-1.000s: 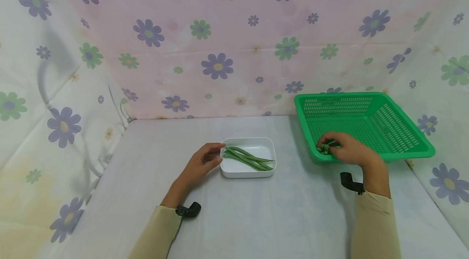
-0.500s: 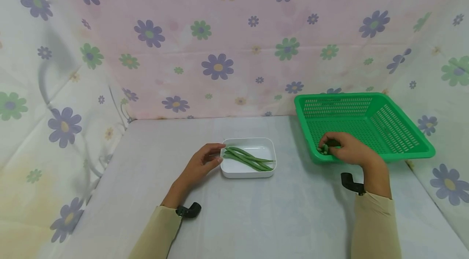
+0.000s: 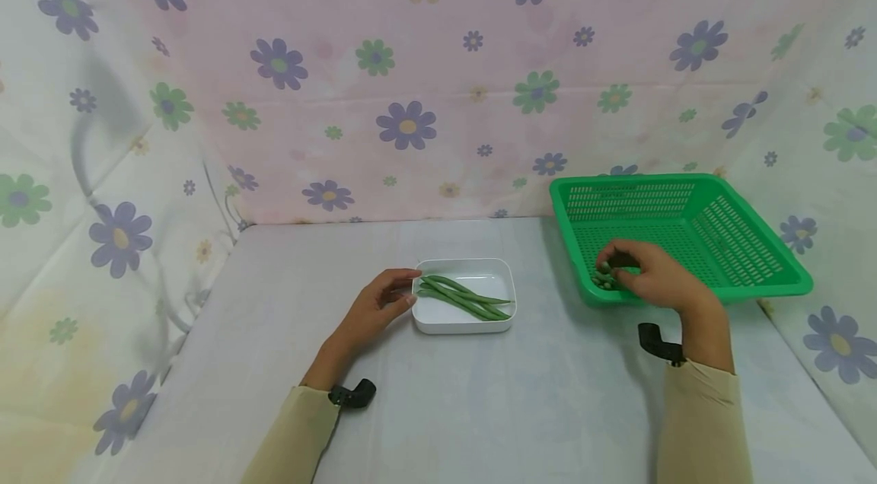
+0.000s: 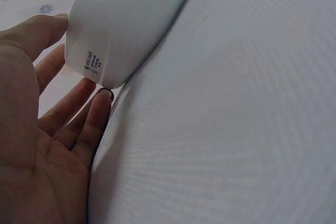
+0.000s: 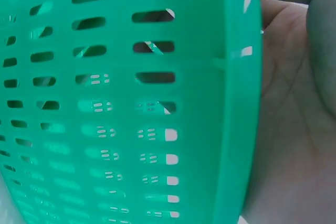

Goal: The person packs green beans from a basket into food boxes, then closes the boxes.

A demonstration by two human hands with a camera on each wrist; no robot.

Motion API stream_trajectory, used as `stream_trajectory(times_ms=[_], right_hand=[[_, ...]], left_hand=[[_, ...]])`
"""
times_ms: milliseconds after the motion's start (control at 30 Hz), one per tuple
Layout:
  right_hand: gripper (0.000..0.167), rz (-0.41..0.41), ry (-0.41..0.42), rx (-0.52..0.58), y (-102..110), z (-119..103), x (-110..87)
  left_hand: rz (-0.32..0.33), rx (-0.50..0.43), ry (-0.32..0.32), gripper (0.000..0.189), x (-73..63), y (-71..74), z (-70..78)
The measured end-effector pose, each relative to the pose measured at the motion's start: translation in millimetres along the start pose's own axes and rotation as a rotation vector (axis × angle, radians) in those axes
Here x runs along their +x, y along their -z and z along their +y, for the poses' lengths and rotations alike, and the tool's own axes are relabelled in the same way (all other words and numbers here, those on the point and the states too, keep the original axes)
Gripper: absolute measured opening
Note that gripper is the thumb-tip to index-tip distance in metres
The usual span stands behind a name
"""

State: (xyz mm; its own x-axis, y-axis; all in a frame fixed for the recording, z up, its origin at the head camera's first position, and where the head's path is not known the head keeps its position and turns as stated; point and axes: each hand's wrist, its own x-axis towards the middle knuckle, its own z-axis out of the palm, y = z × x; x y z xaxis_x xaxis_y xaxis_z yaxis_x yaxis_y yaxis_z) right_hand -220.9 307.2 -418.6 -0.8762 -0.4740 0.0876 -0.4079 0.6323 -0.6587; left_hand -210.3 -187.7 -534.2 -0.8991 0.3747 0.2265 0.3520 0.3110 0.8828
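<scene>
Several long green beans (image 3: 466, 298) lie in a white rectangular dish (image 3: 463, 327) at mid-table in the head view. My left hand (image 3: 373, 306) is at the dish's left end, with its fingers and thumb touching the outside near the rim. The left wrist view shows those relaxed fingers (image 4: 97, 114) against the dish's end wall (image 4: 110, 30). My right hand (image 3: 654, 276) reaches over the near left rim of a green plastic basket (image 3: 760, 291). Its thumb and forefinger pinch a green bean (image 3: 604, 268), mostly hidden by the hand. Below lie more green bean ends (image 3: 603, 281).
A white cloth (image 3: 438, 400) covers the table. Flower-printed sheets (image 3: 445, 73) hang behind it and at both sides. In the right wrist view the basket's slotted wall (image 5: 199, 103) fills much of the frame, and the palm is beyond its rim.
My right hand has risen slightly, and a bean end now shows between thumb and forefinger above the others. The left hand and the dish have stayed in place.
</scene>
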Motion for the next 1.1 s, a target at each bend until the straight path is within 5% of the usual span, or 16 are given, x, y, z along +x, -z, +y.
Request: stream_trajectory(times_ms=[633,1100], right_hand=[[0.019,0.159,0.097,-0.049,-1,-15,5.4],[0.028,0.484,0.296,-0.063,-6,-33,14.9]], left_hand=[[0.0,0.0,0.013,0.047,-0.6,0.3,-0.2],[0.001,-0.004,-0.016,0.047,-1.7,0.5,-1.5]])
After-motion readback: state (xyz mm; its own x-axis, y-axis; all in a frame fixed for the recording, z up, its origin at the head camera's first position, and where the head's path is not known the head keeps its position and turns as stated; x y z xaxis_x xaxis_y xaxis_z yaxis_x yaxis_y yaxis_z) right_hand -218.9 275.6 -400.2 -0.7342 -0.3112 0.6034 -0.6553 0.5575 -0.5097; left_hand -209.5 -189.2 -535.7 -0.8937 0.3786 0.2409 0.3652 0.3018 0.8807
